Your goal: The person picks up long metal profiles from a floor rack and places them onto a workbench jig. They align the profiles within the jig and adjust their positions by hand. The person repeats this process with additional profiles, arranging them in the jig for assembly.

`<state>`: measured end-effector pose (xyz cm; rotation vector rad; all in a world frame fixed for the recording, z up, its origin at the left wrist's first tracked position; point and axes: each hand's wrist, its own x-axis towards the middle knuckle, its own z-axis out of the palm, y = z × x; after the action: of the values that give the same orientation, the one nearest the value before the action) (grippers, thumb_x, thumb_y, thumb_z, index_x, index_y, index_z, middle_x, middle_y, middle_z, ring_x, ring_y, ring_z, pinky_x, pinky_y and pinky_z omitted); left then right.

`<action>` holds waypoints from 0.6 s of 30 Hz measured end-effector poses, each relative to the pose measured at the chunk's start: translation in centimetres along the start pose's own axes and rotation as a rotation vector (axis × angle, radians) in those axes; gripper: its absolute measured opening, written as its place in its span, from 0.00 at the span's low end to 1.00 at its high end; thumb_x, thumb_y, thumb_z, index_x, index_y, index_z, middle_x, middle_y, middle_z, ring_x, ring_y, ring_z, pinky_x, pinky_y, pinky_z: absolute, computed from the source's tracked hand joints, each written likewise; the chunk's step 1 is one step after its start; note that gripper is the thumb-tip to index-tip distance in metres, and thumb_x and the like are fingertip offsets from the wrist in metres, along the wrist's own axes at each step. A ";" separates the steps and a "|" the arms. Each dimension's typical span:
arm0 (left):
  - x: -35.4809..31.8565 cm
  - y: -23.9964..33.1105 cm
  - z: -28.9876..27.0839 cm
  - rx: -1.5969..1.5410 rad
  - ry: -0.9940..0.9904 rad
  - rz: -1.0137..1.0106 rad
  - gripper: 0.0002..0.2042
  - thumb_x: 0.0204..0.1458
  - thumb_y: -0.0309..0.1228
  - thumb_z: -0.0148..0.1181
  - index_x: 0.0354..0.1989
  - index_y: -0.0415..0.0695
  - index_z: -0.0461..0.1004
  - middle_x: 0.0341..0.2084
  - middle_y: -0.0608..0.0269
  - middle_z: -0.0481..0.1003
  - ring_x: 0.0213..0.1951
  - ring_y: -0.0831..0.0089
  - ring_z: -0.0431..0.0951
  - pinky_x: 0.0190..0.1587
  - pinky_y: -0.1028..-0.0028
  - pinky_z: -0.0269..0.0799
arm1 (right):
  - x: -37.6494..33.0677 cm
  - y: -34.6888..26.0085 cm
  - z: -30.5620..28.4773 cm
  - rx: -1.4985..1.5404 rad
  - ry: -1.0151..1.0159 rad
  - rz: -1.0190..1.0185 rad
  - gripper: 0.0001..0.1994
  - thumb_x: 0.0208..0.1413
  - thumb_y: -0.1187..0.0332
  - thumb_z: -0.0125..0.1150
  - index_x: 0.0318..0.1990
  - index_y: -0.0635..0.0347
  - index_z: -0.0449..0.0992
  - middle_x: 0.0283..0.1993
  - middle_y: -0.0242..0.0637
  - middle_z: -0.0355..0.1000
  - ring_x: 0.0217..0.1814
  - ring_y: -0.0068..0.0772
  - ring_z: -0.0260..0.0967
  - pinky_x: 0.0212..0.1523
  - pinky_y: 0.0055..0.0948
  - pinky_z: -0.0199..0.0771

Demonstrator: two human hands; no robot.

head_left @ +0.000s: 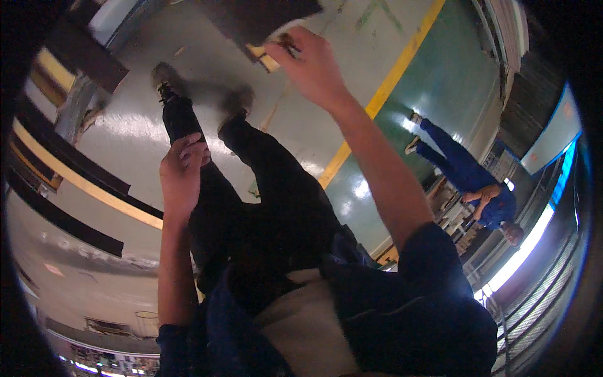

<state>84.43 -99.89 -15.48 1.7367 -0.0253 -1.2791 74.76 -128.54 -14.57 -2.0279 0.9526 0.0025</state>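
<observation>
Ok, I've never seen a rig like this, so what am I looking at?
No machine here, just a person's two bare hands, seen by a fisheye camera on their head that looks down and bends straight edges. The left hand is in front of a black-trousered leg, fingers curled, nothing visible in it. The right hand is raised beside a flat, dark brown panel; something small and dark shows at the fingers, too blurred to name. A painted yellow line runs along the shiny grey-and-green floor. Another person in blue stands at the right.
</observation>
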 end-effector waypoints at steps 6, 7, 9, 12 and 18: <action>1.3 0.6 2.4 0.139 -0.084 -0.002 0.14 0.64 0.29 0.58 0.52 0.32 0.75 0.36 0.56 0.81 0.38 0.74 0.83 0.45 0.74 0.80 | -0.4 1.1 1.4 0.090 0.215 -0.066 0.19 0.59 0.58 0.68 0.54 0.58 0.82 0.44 0.47 0.82 0.42 0.36 0.81 0.45 0.30 0.78; 1.7 0.6 2.9 0.137 -0.097 -0.008 0.14 0.64 0.29 0.58 0.52 0.32 0.75 0.36 0.56 0.81 0.38 0.74 0.83 0.45 0.74 0.80 | -0.4 1.2 1.6 0.095 0.221 -0.069 0.18 0.59 0.59 0.68 0.53 0.57 0.83 0.44 0.47 0.82 0.40 0.36 0.81 0.44 0.30 0.77; 2.5 0.4 3.9 0.149 -0.119 -0.009 0.14 0.63 0.28 0.59 0.53 0.33 0.75 0.36 0.57 0.81 0.38 0.74 0.83 0.45 0.74 0.80 | -0.4 1.7 1.9 0.109 0.233 -0.096 0.17 0.59 0.60 0.68 0.52 0.55 0.83 0.42 0.48 0.81 0.38 0.37 0.80 0.42 0.29 0.77; 3.5 0.0 4.9 0.169 -0.144 0.031 0.14 0.63 0.28 0.59 0.53 0.34 0.75 0.36 0.56 0.81 0.38 0.73 0.83 0.45 0.75 0.79 | -0.4 2.0 2.4 0.151 0.261 -0.151 0.17 0.58 0.60 0.69 0.52 0.55 0.83 0.41 0.48 0.81 0.36 0.36 0.80 0.40 0.32 0.77; 2.9 -1.6 5.9 0.171 -0.163 0.144 0.13 0.62 0.28 0.60 0.52 0.35 0.77 0.34 0.55 0.84 0.35 0.73 0.84 0.41 0.74 0.79 | 0.9 -0.1 2.4 0.066 0.337 -0.205 0.17 0.59 0.61 0.68 0.47 0.66 0.82 0.45 0.46 0.82 0.39 0.40 0.81 0.43 0.33 0.79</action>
<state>80.61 -104.38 -18.76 1.7351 -0.3573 -1.3401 76.21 -127.34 -16.32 -2.0930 0.9285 -0.4892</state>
